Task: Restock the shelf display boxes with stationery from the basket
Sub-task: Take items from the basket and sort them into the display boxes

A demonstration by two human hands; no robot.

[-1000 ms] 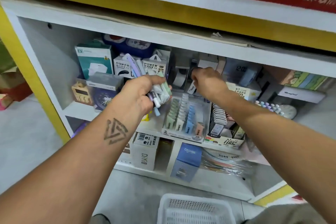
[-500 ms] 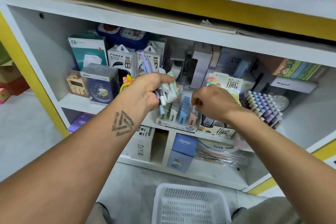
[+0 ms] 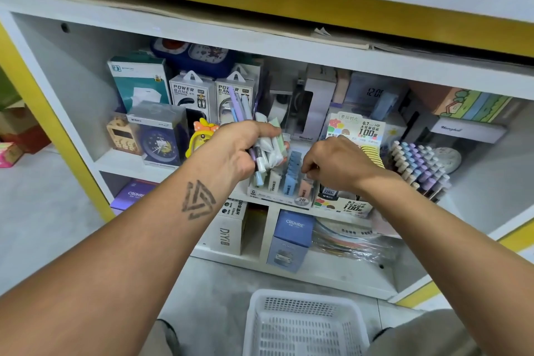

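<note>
Step in hand: filling the 2B display box [image 3: 284,182] at the front edge of the upper shelf [image 3: 121,160], middle of its run. Left hand [image 3: 237,150] grips a fistful of pastel stationery pieces [image 3: 267,150], fingers wrapped tight round the bundle, ends poking out above and below, held just over the box's left rows. Right hand [image 3: 335,163] hovers over the box's right side, fingers curled down toward the pink row; whether it pinches a piece I cannot tell. Both forearms reach up and forward, wrists near each other. Basket [image 3: 306,324] sits on the floor below the shelf unit, looks about emptied. Next move likely calls for feeding one piece from the bundle into a matching colour row, upright, without knocking neighbours.
</note>
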